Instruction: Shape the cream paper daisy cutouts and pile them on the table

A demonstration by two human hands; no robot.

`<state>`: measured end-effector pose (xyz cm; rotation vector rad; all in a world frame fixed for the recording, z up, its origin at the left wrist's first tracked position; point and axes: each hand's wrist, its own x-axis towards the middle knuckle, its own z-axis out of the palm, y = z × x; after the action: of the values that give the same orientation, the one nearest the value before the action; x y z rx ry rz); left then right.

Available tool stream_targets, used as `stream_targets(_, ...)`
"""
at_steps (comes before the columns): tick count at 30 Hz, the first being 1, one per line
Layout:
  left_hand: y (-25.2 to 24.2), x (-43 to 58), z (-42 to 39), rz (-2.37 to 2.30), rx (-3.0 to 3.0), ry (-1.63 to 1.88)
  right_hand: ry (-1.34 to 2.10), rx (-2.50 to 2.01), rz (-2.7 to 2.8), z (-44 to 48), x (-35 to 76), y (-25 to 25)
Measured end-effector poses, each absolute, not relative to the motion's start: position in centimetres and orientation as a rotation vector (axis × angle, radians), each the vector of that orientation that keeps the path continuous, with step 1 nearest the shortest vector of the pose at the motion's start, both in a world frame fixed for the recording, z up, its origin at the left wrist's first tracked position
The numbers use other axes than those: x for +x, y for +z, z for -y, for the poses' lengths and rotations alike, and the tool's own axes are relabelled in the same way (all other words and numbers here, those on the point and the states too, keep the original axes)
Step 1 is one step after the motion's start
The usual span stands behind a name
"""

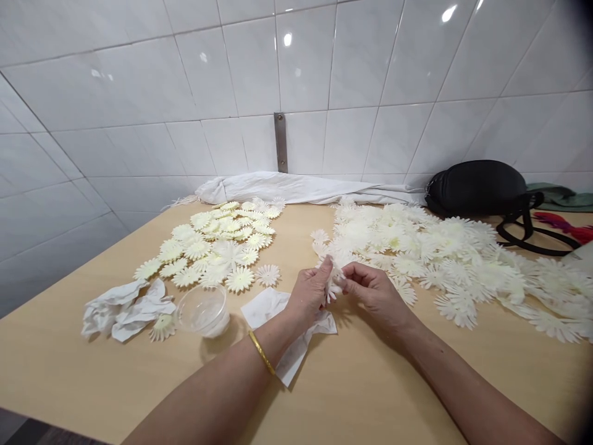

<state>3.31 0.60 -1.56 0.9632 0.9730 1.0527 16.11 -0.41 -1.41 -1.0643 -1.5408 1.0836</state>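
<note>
My left hand (308,292) and my right hand (375,293) meet above the table, with a small cream petalled flower (332,283) pinched between their fingers. A large heap of cream fabric or paper daisies (417,259) spreads to the right of my hands. A smaller, looser layer of yellow-centred daisies (213,247) lies to the left. A white tissue (290,324) lies under my left wrist, which wears a gold bangle (262,351). A transparent plastic cup (202,311) stands left of it, next to crumpled white tissue (125,309) and a single daisy (162,327).
The light wooden table (92,371) runs into a corner of white tiled walls (301,62). A long white cloth (296,188) lies along the back edge. A black bag (477,188) with straps sits at the back right, near a green cloth (563,198) and something red (563,225).
</note>
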Motion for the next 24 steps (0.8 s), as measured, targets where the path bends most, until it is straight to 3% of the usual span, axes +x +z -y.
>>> stream_targets(7,-1.4,3.4,-0.6,-1.018,0.995,0.998,0.658,-1.265,1.35,-0.4,17.5,-1.2)
stream_targets(16,-1.5,3.4,-0.5,-0.996,1.045,0.963,1.007,-1.082,1.425,0.3,16.0,-1.4)
stream_targets(20,-1.6,3.5,-0.6,-0.997,1.016,1.027,0.741,-1.348,1.324,-0.6,17.1,-2.0)
stream_targets(24,-2.0,3.4,-0.9,-0.981,0.954,1.094,0.188,-1.591,1.447,-1.1,18.0,-2.3)
